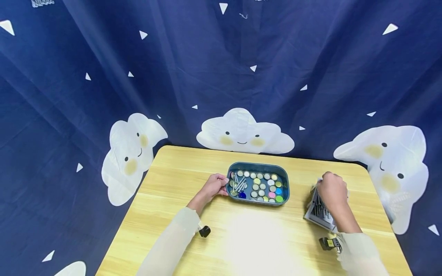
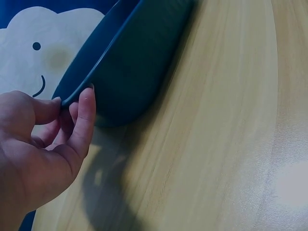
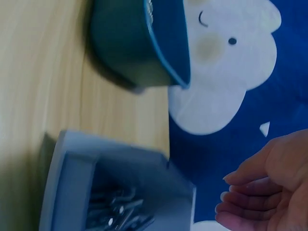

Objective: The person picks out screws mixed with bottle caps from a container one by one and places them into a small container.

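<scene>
My left hand [image 1: 215, 185] pinches the left rim of a dark teal tray [image 1: 257, 166], thumb above and fingers below in the left wrist view. Round cap-like discs [image 1: 262, 186] in white, yellow, pink, blue and green lie in the tray. Several long silver nail-like pieces [image 1: 240, 184] are heaped at its left end. My right hand [image 1: 333, 189] hovers over a small grey box [image 1: 321, 221], fingers loosely bent. In the right wrist view nothing shows between its thumb and fingers. Dark metal rods [image 3: 120, 211] lie in the box; their exact kind is unclear.
Both tray and box stand on a light wooden table [image 1: 186, 161]. Behind the table hangs a dark blue curtain [image 1: 207, 69] with white clouds. Bright glare [image 1: 259, 241] covers the table's front middle. Wrist cameras [image 1: 204, 231] are strapped to both wrists.
</scene>
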A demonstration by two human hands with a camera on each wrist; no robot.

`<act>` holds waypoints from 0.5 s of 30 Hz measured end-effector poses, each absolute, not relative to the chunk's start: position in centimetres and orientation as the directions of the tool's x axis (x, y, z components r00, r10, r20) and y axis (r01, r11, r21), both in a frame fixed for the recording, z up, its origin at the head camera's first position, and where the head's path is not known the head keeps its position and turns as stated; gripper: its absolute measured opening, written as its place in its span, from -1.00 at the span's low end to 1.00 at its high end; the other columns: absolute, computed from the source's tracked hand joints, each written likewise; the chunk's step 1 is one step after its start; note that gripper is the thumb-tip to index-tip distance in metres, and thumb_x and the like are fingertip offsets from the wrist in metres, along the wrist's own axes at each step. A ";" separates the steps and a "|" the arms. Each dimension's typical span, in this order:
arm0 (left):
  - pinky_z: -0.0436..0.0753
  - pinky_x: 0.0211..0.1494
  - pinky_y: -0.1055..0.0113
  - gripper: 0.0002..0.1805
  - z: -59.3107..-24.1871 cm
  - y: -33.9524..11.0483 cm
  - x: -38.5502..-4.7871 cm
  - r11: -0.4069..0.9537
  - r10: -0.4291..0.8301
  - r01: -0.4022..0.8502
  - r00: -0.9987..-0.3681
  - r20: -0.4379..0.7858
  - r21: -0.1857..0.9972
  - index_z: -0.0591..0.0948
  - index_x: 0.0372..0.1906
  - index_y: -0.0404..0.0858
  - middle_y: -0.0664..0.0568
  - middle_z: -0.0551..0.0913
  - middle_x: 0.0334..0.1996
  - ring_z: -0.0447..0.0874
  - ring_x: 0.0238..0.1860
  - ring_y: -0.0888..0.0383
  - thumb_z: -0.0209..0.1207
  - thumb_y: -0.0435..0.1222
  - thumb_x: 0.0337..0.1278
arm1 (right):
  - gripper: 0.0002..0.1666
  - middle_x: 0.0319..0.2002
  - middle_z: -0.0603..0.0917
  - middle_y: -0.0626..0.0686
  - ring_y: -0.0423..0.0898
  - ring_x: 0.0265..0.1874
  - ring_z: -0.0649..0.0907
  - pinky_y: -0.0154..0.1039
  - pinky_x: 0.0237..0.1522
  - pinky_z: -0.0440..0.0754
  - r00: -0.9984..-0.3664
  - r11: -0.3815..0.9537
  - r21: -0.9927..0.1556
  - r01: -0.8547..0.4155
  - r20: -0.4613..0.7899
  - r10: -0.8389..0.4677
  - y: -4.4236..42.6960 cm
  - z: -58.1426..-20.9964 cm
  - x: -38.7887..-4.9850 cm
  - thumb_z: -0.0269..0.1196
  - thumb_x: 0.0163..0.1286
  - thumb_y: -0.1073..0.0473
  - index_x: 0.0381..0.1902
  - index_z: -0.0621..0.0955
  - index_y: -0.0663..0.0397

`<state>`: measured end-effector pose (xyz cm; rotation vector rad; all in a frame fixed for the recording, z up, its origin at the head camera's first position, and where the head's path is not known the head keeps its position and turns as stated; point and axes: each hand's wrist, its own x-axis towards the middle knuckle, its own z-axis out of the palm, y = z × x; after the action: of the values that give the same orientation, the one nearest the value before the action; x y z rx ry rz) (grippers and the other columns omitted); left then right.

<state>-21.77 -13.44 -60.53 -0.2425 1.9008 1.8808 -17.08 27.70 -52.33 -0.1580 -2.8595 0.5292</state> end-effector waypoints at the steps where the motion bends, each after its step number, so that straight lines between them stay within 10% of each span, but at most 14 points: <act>1: 0.81 -0.45 0.39 -0.78 -60.5 -13.4 -21.8 0.056 0.186 -0.429 -0.882 -0.432 0.901 0.51 0.07 -0.44 -0.12 0.57 -0.36 0.58 -0.55 0.21 0.10 -0.36 0.53 | -0.61 -0.73 0.41 0.17 0.09 -0.71 0.40 0.05 -0.73 0.45 -0.966 0.928 -0.369 0.048 0.218 0.136 27.2 -52.1 -17.2 0.07 0.18 0.46 -0.78 0.33 0.09; 7: 0.81 -0.45 0.39 -0.80 -60.8 -13.3 -21.9 0.056 0.190 -0.420 -0.886 -0.423 0.906 0.51 0.05 -0.43 -0.07 0.56 -0.40 0.58 -0.55 0.21 0.11 -0.37 0.51 | -0.79 -0.34 0.75 0.46 0.42 -0.46 0.71 0.35 -0.44 0.71 -0.952 0.926 -0.374 -0.049 0.298 0.071 24.6 -51.4 -18.1 0.14 0.23 0.44 -0.42 0.72 0.44; 15: 0.82 -0.43 0.37 -0.83 -60.5 -13.5 -22.0 0.070 0.198 -0.418 -0.884 -0.423 0.906 0.51 0.01 -0.41 -0.11 0.58 -0.36 0.60 -0.54 0.20 0.12 -0.38 0.49 | -0.76 -0.28 0.78 0.42 0.40 -0.29 0.75 0.35 -0.22 0.75 -0.966 0.918 -0.387 -0.086 0.258 0.019 21.2 -51.5 -19.2 0.21 0.27 0.39 -0.22 0.74 0.47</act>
<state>-21.98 -13.53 -60.52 -0.2180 1.9156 1.8662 -19.22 21.19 -51.50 0.0501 -2.8212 0.5866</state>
